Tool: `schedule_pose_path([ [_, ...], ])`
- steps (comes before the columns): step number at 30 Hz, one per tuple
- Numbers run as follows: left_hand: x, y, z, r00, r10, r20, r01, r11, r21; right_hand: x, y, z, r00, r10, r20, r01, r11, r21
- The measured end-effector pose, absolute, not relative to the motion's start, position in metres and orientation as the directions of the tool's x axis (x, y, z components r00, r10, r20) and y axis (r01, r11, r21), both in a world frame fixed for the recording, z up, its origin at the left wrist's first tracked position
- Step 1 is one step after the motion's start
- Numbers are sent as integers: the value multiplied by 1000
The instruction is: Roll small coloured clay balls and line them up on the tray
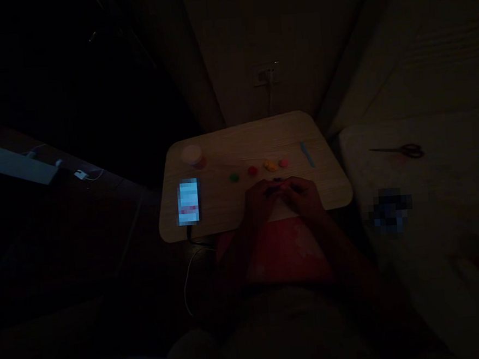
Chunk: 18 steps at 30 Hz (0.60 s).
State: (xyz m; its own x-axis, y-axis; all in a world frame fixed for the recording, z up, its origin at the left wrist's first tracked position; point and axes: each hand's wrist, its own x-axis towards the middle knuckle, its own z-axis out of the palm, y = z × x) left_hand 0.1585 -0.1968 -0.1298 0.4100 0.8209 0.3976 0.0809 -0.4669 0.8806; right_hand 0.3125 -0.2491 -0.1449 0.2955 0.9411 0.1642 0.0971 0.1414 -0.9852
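In dim light, my left hand (260, 199) and my right hand (303, 195) meet over the near edge of a small wooden table (221, 208). Their fingers are bent inward and nearly touching around something small, which is too dark and hidden to identify. Just beyond the fingertips lie a green lump (234, 177), a red lump (252, 170), a yellow lump (270, 165) and a pink lump (284, 163), which look like modelling clay. A flat blue stick-like tool (307, 154) rests to their right.
A lidded tub (192, 156) stands at the table's back left, with a lit phone (188, 202) and its cable in front. Scissors (405, 150) lie on a pale surface (441, 187) at right. A wall socket (265, 75) with a plugged cord is behind the table.
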Motion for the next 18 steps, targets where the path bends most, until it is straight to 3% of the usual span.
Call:
schedule_pose_path([
  [8, 160, -195, -128, 345, 862, 371, 78, -420, 904, 307, -250, -136, 281, 926, 250, 146, 216, -965],
  [13, 152, -186, -135, 170, 945, 278, -25, -278, 960, 313, -246, -141, 576, 792, 204, 28, 230, -973],
  [18, 155, -185, -131, 176, 963, 205, -40, -201, 979, 307, -246, -139, 443, 884, 150, -31, 182, -983],
])
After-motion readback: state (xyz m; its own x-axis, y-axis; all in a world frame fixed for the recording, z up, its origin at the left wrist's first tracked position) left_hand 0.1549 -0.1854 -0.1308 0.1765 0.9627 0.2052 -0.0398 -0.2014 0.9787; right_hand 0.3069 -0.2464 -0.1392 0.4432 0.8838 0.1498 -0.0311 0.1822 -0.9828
